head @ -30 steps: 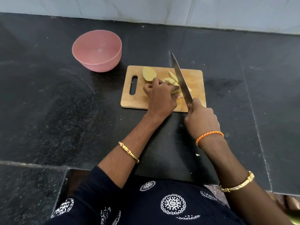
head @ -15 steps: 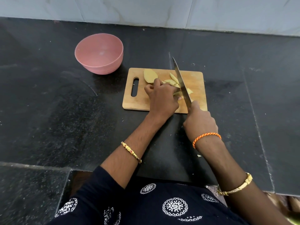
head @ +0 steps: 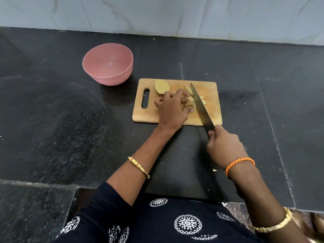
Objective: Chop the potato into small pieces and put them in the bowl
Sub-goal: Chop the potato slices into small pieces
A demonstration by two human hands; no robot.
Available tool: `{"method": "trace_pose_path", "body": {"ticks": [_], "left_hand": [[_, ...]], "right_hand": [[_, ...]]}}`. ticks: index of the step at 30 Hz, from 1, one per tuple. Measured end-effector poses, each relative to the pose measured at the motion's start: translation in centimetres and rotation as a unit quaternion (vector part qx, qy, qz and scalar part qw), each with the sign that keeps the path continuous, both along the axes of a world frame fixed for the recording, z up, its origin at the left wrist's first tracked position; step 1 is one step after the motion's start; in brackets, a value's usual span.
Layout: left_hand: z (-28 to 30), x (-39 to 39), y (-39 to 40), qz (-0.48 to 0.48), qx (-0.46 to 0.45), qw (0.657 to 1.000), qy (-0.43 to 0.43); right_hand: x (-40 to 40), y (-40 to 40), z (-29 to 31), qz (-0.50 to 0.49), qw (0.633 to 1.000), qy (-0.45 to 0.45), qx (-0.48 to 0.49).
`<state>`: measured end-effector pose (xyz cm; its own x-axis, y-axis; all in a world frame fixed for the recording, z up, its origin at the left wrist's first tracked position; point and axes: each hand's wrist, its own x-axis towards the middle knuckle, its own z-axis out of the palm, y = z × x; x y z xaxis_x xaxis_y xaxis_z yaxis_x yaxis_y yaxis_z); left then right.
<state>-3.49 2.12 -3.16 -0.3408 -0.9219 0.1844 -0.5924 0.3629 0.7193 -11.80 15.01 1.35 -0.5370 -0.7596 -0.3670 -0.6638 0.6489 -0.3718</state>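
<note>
A wooden cutting board (head: 211, 88) lies on the black counter. On it sits a potato half (head: 161, 86), cut face up, near the handle slot. Several potato strips (head: 189, 100) lie beside the blade. My left hand (head: 172, 109) holds the strips with curled fingers. My right hand (head: 224, 146) grips the handle of a long knife (head: 200, 106), whose blade lies across the strips just right of my left fingers. An empty pink bowl (head: 107, 64) stands to the board's upper left.
The black stone counter (head: 263, 85) runs back to a pale tiled wall (head: 157, 14). A small potato scrap (head: 214, 170) lies on the counter near my right wrist. The counter's front edge steps in near my body.
The knife has drawn back toward me, its tip now over the board rather than beyond its far edge. My left hand stays on the strips. The camera view has shifted slightly.
</note>
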Motion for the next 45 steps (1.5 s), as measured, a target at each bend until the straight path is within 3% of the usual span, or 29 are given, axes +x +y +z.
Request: {"method": "trace_pose_path", "body": {"ticks": [12, 17, 28, 45], "left_hand": [[-0.6, -0.6, 0.7, -0.007, 0.054, 0.994, 0.099], [-1.1, -0.2, 0.4, -0.014, 0.054, 0.989, 0.139], [-0.9, -0.2, 0.0, -0.026, 0.042, 0.990, 0.134], [-0.5, -0.6, 0.3, -0.012, 0.022, 0.995, 0.096]], "right_hand": [[-0.2, -1.0, -0.4, 0.003, 0.997, 0.014, -0.079], [0.0, -1.3, -0.6, 0.021, 0.997, 0.024, -0.067], [0.1, -2.3, 0.0, 0.050, 0.997, 0.050, -0.027], [0.2, -2.0, 1.2, 0.052, 0.997, 0.017, 0.052]]}}
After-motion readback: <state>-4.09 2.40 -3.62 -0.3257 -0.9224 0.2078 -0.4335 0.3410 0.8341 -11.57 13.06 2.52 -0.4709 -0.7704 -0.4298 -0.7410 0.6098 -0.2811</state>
